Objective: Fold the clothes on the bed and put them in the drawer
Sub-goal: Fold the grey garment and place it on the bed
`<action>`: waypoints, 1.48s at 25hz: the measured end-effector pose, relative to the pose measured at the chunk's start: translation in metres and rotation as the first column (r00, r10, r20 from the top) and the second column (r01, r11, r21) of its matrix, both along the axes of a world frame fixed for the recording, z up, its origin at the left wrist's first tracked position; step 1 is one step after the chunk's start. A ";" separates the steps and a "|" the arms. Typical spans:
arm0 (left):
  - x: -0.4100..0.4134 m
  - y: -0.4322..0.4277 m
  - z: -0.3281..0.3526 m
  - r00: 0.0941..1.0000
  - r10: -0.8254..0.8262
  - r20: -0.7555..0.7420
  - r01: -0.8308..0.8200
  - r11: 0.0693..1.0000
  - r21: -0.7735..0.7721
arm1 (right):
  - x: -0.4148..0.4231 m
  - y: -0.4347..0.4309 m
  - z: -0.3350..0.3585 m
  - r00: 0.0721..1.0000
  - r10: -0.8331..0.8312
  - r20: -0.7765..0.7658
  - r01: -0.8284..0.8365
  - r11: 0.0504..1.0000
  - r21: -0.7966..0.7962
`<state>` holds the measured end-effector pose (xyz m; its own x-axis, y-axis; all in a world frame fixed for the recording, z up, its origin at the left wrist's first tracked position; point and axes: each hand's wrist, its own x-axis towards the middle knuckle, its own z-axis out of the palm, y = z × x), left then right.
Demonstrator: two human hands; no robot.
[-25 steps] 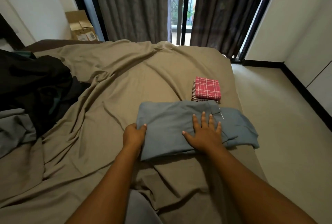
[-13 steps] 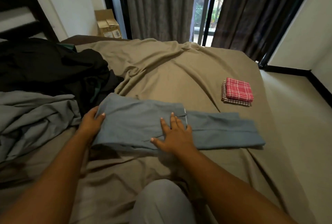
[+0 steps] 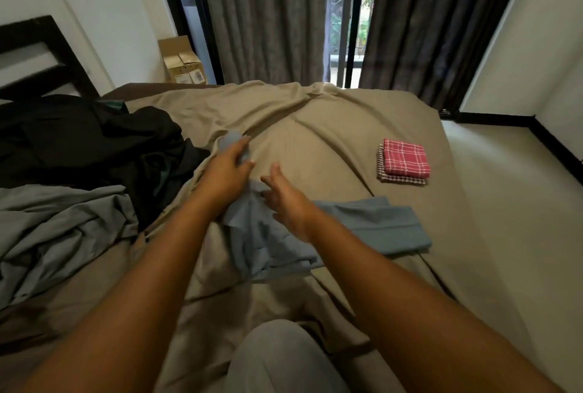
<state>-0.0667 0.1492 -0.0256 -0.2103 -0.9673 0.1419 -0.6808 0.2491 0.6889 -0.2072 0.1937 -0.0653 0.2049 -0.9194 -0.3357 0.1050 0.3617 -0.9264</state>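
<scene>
A grey-blue garment [image 3: 369, 225] lies partly folded across the tan sheet in the middle of the bed [image 3: 315, 127]. My left hand [image 3: 225, 171] grips its left end and holds that end lifted off the sheet. My right hand [image 3: 284, 195] hovers over the garment's middle with its fingers spread and holds nothing. Two folded checked cloths [image 3: 405, 160], the red one on top, sit stacked near the bed's right edge. No drawer is in view.
A heap of black clothes [image 3: 88, 140] and a crumpled grey garment [image 3: 56, 228] cover the bed's left side. A dark headboard [image 3: 38, 55] stands at far left, a cardboard box [image 3: 183, 63] by the curtains. Pale floor [image 3: 511, 203] runs along the right. My knee [image 3: 277, 361] is at the bottom.
My left hand has lifted the garment's left end up and away from me. My right hand has come off the cloth and now hovers above it. The view has tilted.
</scene>
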 end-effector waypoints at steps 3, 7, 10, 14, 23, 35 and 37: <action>-0.102 0.020 0.020 0.980 -0.184 0.078 0.188 0.981 -0.054 | -0.060 -0.006 0.029 0.848 -0.239 0.473 0.210 0.971 0.114; -0.196 0.047 0.023 0.897 -0.443 0.011 0.437 0.890 0.131 | -0.178 0.012 0.022 0.845 -0.383 0.372 0.373 0.922 0.103; -0.227 0.054 -0.020 0.910 -0.415 0.006 0.409 0.900 0.153 | -0.240 0.027 -0.021 0.827 -0.469 0.312 0.428 0.883 0.193; -0.201 0.052 -0.108 0.790 -0.238 0.565 0.266 0.963 0.034 | -0.275 0.043 -0.085 0.781 -0.615 0.107 0.556 0.763 0.330; -0.161 0.039 -0.142 0.716 -0.068 0.695 0.054 0.998 0.042 | -0.279 0.034 -0.114 0.706 -0.509 -0.492 0.576 0.817 -0.018; -0.147 0.044 -0.135 0.884 -0.132 0.448 0.188 0.979 -0.083 | -0.274 0.027 -0.090 0.783 -0.588 -0.201 0.609 0.792 0.056; -0.163 0.048 -0.124 0.883 -0.183 0.433 0.264 0.955 -0.134 | -0.301 0.032 -0.080 0.748 -0.651 -0.129 0.660 0.750 0.045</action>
